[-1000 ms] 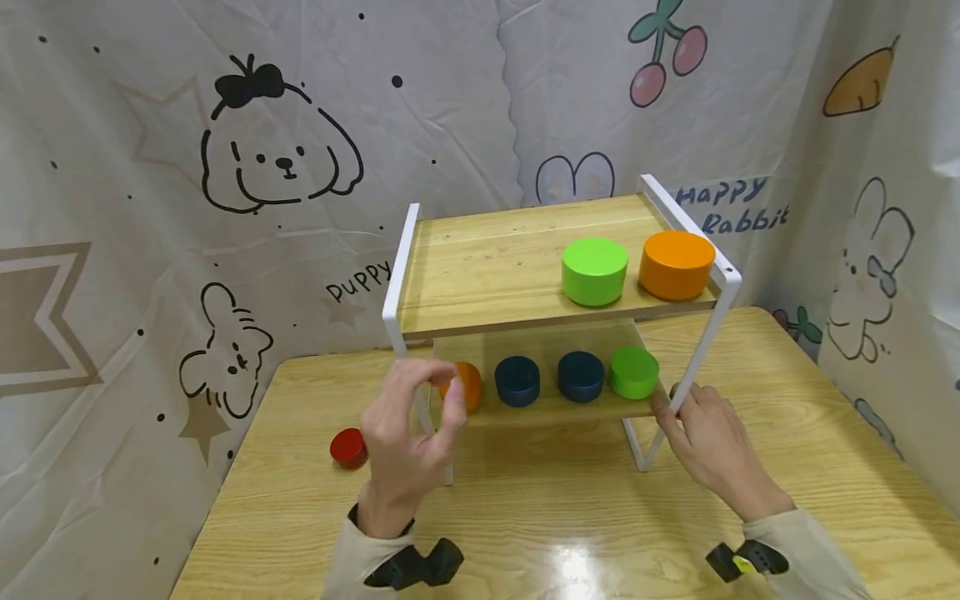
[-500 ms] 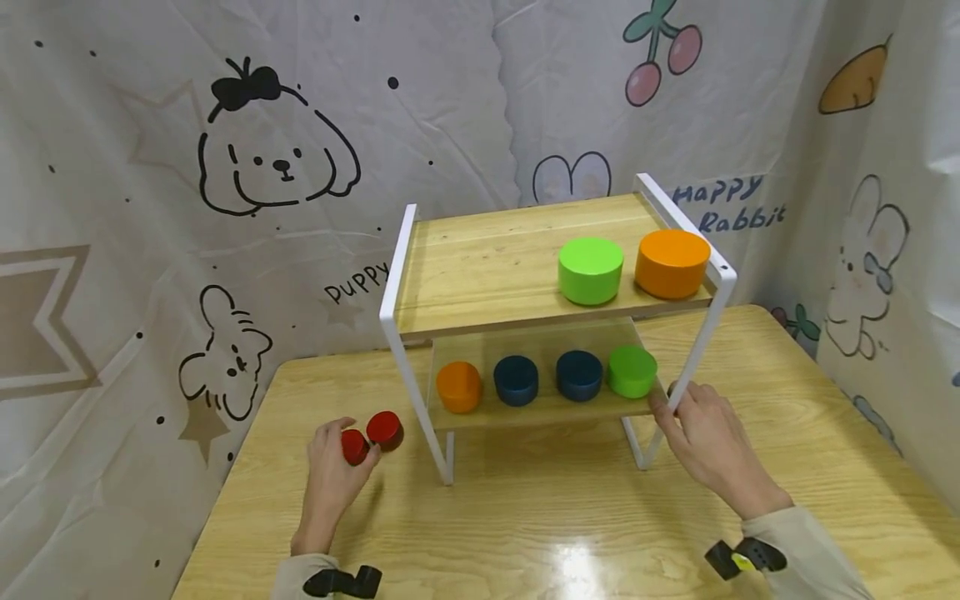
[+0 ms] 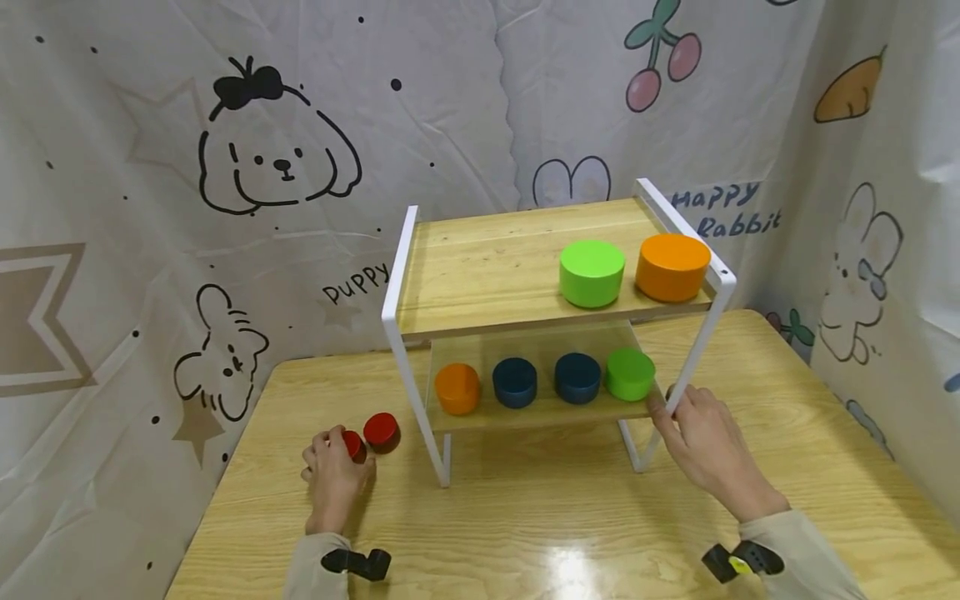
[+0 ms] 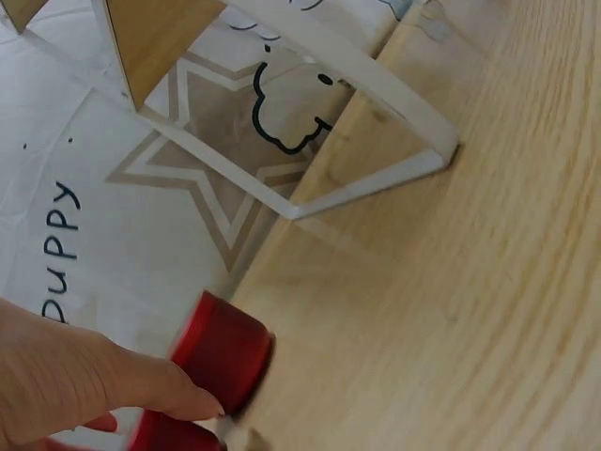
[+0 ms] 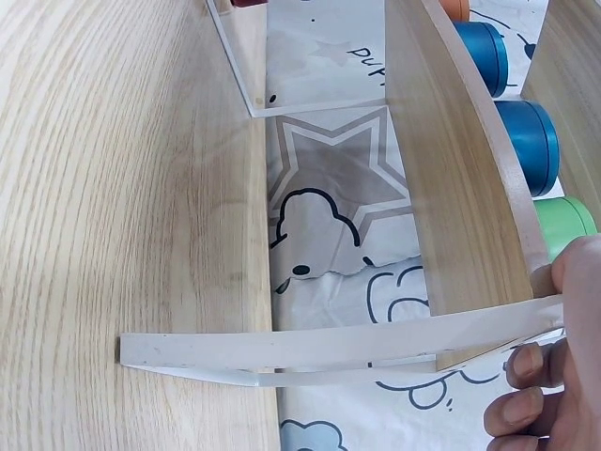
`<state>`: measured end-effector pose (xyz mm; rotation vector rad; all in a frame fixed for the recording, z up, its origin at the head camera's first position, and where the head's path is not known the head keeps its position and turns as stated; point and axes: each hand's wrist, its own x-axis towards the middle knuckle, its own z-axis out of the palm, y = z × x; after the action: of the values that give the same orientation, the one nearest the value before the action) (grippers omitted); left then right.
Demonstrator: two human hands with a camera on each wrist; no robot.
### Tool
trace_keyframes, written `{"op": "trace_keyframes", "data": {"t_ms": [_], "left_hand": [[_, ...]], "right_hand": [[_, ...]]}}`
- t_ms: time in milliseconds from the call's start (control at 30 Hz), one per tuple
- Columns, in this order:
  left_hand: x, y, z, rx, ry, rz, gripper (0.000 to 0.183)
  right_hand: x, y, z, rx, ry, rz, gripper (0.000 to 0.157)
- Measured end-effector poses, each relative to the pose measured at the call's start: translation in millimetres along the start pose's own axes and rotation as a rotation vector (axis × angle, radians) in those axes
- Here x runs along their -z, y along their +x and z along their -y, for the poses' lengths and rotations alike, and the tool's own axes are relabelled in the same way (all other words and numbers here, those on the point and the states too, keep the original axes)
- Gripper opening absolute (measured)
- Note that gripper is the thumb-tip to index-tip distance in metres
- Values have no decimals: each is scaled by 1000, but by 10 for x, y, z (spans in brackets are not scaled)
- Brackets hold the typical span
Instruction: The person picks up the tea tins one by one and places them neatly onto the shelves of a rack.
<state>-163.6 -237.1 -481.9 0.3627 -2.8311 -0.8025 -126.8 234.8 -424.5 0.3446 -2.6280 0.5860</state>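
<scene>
In the head view my left hand (image 3: 335, 471) grips a short red cylinder (image 3: 353, 447) on the table at the left, fingers over its far side. A second red cylinder (image 3: 382, 432) stands just right of it. The left wrist view has my thumb along the held red cylinder (image 4: 174, 434), its tip right by the other one. My right hand (image 3: 705, 446) holds the two-tier shelf (image 3: 495, 267) at its right front leg. Fingers curl behind the white leg (image 5: 329, 348) in the right wrist view, with the thumb at the lower board's corner.
A green cylinder (image 3: 592, 273) and an orange cylinder (image 3: 672, 267) stand on the top board. Below are another orange cylinder (image 3: 457, 388), two dark blue ones and a green one (image 3: 630, 374). The wooden table (image 3: 510, 525) meets a printed cloth (image 3: 450, 100) behind.
My left hand came down from before the shelf to the red cylinders at the left, and its fingers have closed around one. A second red cylinder now shows. My right hand stays put.
</scene>
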Motion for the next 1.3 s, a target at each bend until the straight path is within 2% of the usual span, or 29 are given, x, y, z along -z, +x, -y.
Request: {"op": "trace_keyframes", "data": {"t_ms": [200, 367, 500, 633, 867, 967, 1167, 1300], "left_hand": [[-59, 6, 134, 24, -54, -7, 66], [-122, 13, 211, 2, -156, -34, 61], [-135, 7, 234, -2, -192, -69, 59], [-76, -30, 194, 9, -196, -83, 59], [134, -121, 46, -24, -214, -91, 60], [239, -164, -53, -74, -223, -144, 58], [490, -249, -310, -230, -281, -356, 50], [713, -330, -519, -336, -341, -451, 48]], "right_hand": [[-5, -3, -3, 7, 0, -12, 32], [-16, -6, -4, 4, 1, -13, 33], [-26, -4, -2, 5, 6, -18, 34], [-29, -2, -3, 5, 9, -20, 34], [-28, -8, -7, 9, 7, -21, 33], [-27, -10, -4, 13, 7, -22, 33], [-24, -7, 2, 25, 8, -31, 33], [-26, -7, 0, 30, 9, -37, 33]]}}
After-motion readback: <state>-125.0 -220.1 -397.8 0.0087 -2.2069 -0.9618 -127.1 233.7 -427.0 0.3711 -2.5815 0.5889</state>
